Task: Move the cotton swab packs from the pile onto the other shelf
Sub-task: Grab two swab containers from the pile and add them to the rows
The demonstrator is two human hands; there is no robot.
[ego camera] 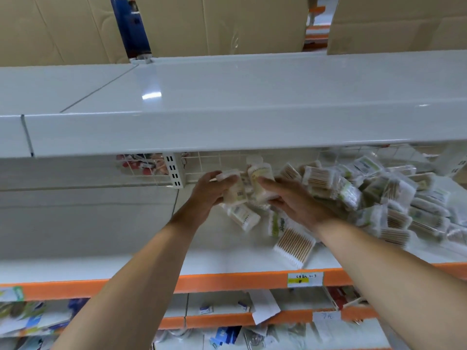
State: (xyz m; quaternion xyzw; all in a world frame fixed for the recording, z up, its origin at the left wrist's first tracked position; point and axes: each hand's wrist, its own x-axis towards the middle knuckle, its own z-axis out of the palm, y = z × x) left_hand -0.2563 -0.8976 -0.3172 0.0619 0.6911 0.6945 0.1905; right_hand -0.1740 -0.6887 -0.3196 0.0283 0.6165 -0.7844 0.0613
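A pile of clear cotton swab packs (pixel 374 195) fills the right part of the middle shelf (pixel 101 228). My left hand (pixel 207 193) grips one pack (pixel 233 188) at the pile's left edge. Close beside it, my right hand (pixel 290 198) holds another pack (pixel 260 180) upright. Two loose packs lie below the hands, one (pixel 242 215) on its side and one (pixel 294 245) flat near the shelf's front edge. The left half of this shelf is bare.
A wide white top shelf (pixel 227 102) juts out above the hands. Cardboard boxes (pixel 214 24) stand behind it. An upright slotted bracket (pixel 174 170) and wire grid back the middle shelf. Orange-edged lower shelves (pixel 214 282) hold assorted small goods.
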